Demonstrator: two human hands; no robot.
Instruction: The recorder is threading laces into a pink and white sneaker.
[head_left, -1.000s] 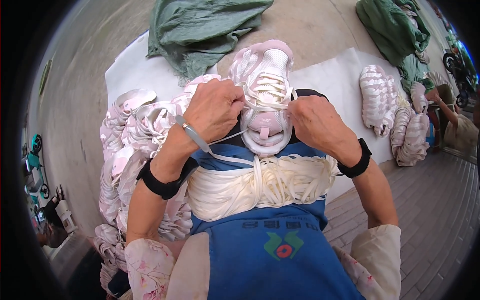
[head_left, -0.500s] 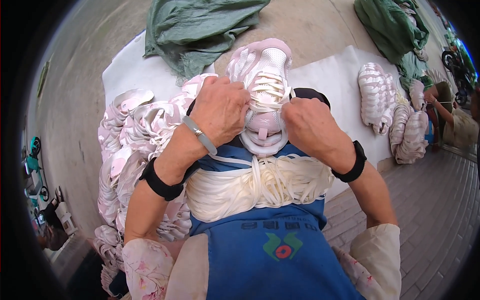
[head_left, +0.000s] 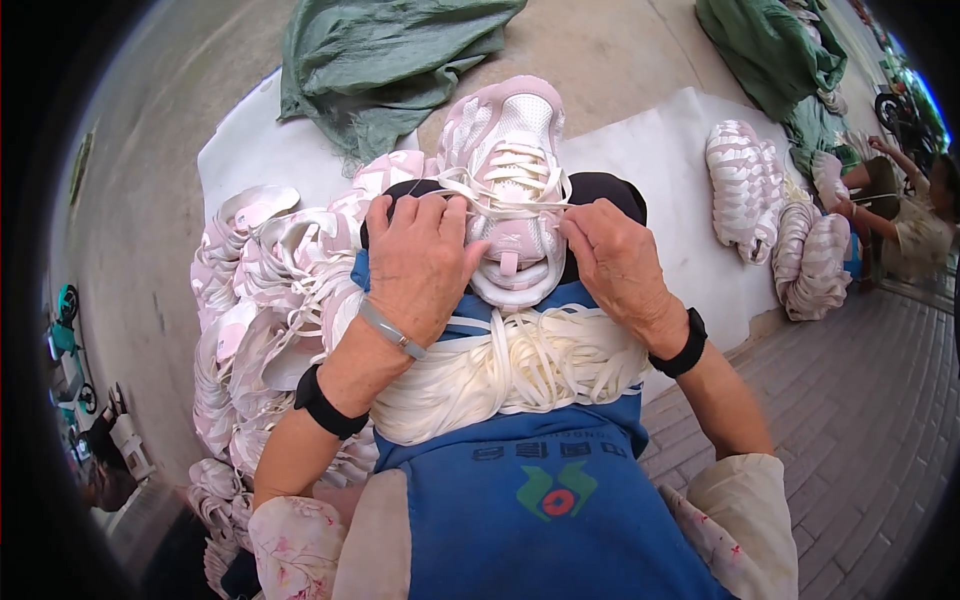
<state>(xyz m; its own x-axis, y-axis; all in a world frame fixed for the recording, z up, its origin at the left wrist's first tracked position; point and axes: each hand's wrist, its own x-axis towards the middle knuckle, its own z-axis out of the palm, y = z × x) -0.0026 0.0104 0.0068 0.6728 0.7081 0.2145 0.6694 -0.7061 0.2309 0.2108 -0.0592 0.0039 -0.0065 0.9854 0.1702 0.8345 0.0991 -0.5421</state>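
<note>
A pink and white sneaker (head_left: 512, 165) lies across my lap, toe pointing away, its cream laces (head_left: 515, 175) crossed through the eyelets. My left hand (head_left: 420, 255) is beside its left edge, fingers bent over a lace and thumb stretched toward the tongue (head_left: 512, 240). Their tips are partly hidden. To the right of the tongue, my right hand (head_left: 615, 250) pinches a lace that runs sideways over the shoe. Below the sneaker, a thick bundle of cream shoelaces (head_left: 510, 370) rests on my blue apron (head_left: 500, 540).
Many pink and white shoe pieces (head_left: 250, 290) are heaped at my left. White sheeting (head_left: 640, 145) and a green cloth sack (head_left: 390, 60) lie ahead. At the right are stacked shoe pieces (head_left: 742, 185), another green sack (head_left: 770, 60) and a seated person (head_left: 910, 220) with raised hands.
My left hand has shifted left and lower off the lacing, its thumb now spread from the fingers. The right hand stays at the shoe's right edge. The view has shifted slightly.
</note>
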